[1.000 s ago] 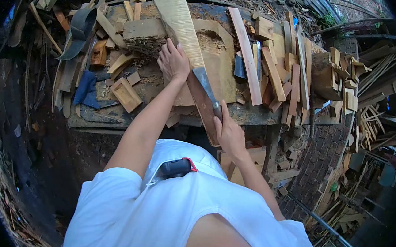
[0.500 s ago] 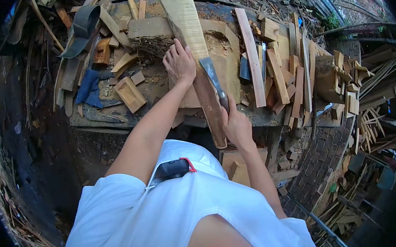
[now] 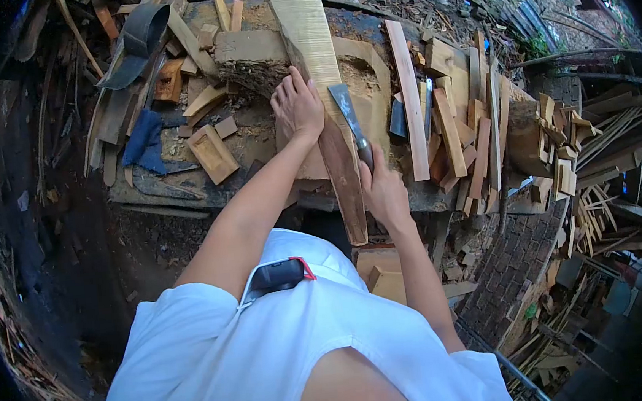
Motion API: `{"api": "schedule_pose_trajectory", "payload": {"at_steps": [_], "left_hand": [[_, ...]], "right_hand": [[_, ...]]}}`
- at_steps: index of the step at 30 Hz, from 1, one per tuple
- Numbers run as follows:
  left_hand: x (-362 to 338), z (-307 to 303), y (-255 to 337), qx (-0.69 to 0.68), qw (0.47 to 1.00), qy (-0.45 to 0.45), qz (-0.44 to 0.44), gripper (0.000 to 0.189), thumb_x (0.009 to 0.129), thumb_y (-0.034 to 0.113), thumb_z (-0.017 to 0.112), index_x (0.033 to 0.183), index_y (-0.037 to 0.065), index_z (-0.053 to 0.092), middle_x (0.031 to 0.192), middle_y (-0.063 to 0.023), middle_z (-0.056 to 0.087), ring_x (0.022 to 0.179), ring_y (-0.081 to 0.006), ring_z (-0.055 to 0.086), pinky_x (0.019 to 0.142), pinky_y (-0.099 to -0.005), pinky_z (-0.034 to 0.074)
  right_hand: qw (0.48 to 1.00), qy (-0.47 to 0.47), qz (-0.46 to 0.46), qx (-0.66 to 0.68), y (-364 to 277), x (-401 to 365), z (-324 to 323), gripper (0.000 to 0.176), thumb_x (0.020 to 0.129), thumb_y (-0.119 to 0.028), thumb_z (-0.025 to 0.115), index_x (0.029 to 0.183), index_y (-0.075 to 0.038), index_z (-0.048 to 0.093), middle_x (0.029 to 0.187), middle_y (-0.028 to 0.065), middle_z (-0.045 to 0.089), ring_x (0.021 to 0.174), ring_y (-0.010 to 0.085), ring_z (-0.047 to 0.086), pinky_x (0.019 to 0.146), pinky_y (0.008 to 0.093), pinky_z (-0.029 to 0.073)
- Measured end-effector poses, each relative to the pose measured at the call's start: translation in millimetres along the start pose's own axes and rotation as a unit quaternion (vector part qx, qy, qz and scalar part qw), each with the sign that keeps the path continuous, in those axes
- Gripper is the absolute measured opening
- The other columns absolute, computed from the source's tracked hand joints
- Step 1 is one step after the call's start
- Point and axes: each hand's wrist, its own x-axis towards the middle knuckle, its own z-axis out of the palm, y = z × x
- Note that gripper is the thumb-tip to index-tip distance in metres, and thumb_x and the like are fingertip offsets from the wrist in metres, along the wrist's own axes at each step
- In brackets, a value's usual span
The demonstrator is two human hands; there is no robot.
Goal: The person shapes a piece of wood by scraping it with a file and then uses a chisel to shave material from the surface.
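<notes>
A long wooden board (image 3: pixel 312 37) slants across the bench towards me, pale and freshly cut in its upper part, dark and rough at the near end. My left hand (image 3: pixel 299 107) grips the board's left edge, the fingers lying together along it. In my right hand (image 3: pixel 386 195) is the dark handle of a wide chisel (image 3: pixel 347 111), whose flat grey blade flares to a square end. The blade points away from me and lies over or against the board's right edge; contact cannot be made out. Beneath the board is a thick, rough wooden block (image 3: pixel 250 48).
On the left lie a blue cloth (image 3: pixel 146 143), a curled dark sheet (image 3: pixel 141 44) and a small wooden block (image 3: pixel 213 154). A pinkish plank (image 3: pixel 408 97) and several stacked offcuts (image 3: pixel 475 126) crowd the right. Brick paving (image 3: pixel 513 256) shows below.
The chisel has shifted slightly up and right relative to the board, and its blade now sits further along the right edge. My left hand keeps its hold; the whole view has shifted a little.
</notes>
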Motion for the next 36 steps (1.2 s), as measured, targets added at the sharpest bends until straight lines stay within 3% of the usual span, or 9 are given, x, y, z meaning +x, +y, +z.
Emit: {"api": "schedule_pose_trajectory", "payload": {"at_steps": [5,7,10,13,18,22,31,36], "left_hand": [[1.4,0.7,-2.3,0.006,1.000,0.020,0.007,0.053,0.098,0.035,0.047,0.139,0.001,0.042,0.116,-0.0123,0.054,0.111,-0.0293,0.050,0.099,-0.0475,0.035],[-1.0,-6.8,-0.7,0.001,0.999,-0.038,-0.014,0.056,0.099,0.037,0.045,0.143,0.003,0.039,0.116,-0.0129,0.054,0.110,-0.0297,0.050,0.100,-0.0488,0.034],[-6.6,-20.9,2.2,0.067,0.994,-0.086,-0.012,0.059,0.099,0.039,0.044,0.146,0.003,0.036,0.116,-0.0136,0.054,0.110,-0.0297,0.050,0.102,-0.0499,0.033],[-9.5,-21.6,-2.7,0.037,0.996,-0.081,0.007,0.058,0.101,0.039,0.040,0.146,0.003,0.036,0.117,-0.0143,0.054,0.107,-0.0310,0.050,0.099,-0.0489,0.034],[-6.7,-15.1,-5.4,-0.020,0.997,-0.069,0.023,0.058,0.101,0.038,0.039,0.145,0.000,0.035,0.119,-0.0150,0.055,0.109,-0.0317,0.050,0.099,-0.0478,0.034],[-6.9,-17.6,-6.3,-0.013,0.997,-0.076,0.022,0.058,0.102,0.038,0.038,0.145,0.000,0.035,0.121,-0.0156,0.054,0.110,-0.0323,0.050,0.099,-0.0478,0.035],[-6.6,-18.6,-2.9,-0.023,0.994,-0.106,-0.003,0.060,0.101,0.039,0.038,0.146,0.000,0.033,0.124,-0.0165,0.054,0.114,-0.0338,0.050,0.096,-0.0484,0.039],[-5.9,-18.5,-2.9,-0.034,0.995,-0.091,-0.004,0.059,0.102,0.039,0.038,0.147,0.001,0.034,0.128,-0.0166,0.053,0.115,-0.0342,0.050,0.094,-0.0491,0.041]], "right_hand": [[0.999,0.044,-0.033,0.001,-20.5,64.0,4.4,0.050,0.099,-0.040,0.043,0.142,-0.014,0.036,0.084,0.0304,0.066,0.081,0.0507,0.064,0.070,0.0589,0.050],[0.999,0.040,-0.032,0.013,-21.6,68.1,2.9,0.047,0.099,-0.039,0.044,0.140,-0.015,0.037,0.083,0.0308,0.066,0.081,0.0510,0.064,0.071,0.0591,0.050],[0.999,0.028,-0.035,0.005,-10.8,34.8,-0.9,0.048,0.099,-0.038,0.045,0.140,-0.015,0.036,0.083,0.0310,0.066,0.080,0.0508,0.064,0.070,0.0594,0.050],[1.000,-0.002,0.000,0.008,1.0,-0.2,1.1,0.049,0.099,-0.037,0.046,0.141,-0.016,0.034,0.082,0.0316,0.065,0.079,0.0507,0.064,0.069,0.0594,0.050],[0.999,0.040,-0.028,0.004,-7.8,39.0,4.2,0.048,0.098,-0.039,0.046,0.139,-0.013,0.043,0.084,0.0298,0.066,0.079,0.0498,0.064,0.069,0.0584,0.051],[0.997,0.063,-0.048,0.019,-24.8,81.7,4.1,0.053,0.098,-0.042,0.045,0.141,-0.011,0.041,0.084,0.0312,0.066,0.079,0.0500,0.065,0.069,0.0580,0.052],[0.999,0.012,-0.026,0.022,-5.6,32.6,-2.9,0.050,0.098,-0.039,0.047,0.139,-0.011,0.040,0.081,0.0308,0.066,0.078,0.0498,0.065,0.069,0.0593,0.051],[0.997,0.054,-0.059,0.012,-29.3,99.4,-2.1,0.047,0.098,-0.037,0.046,0.135,-0.010,0.040,0.083,0.0311,0.066,0.080,0.0497,0.065,0.071,0.0580,0.051]]}}
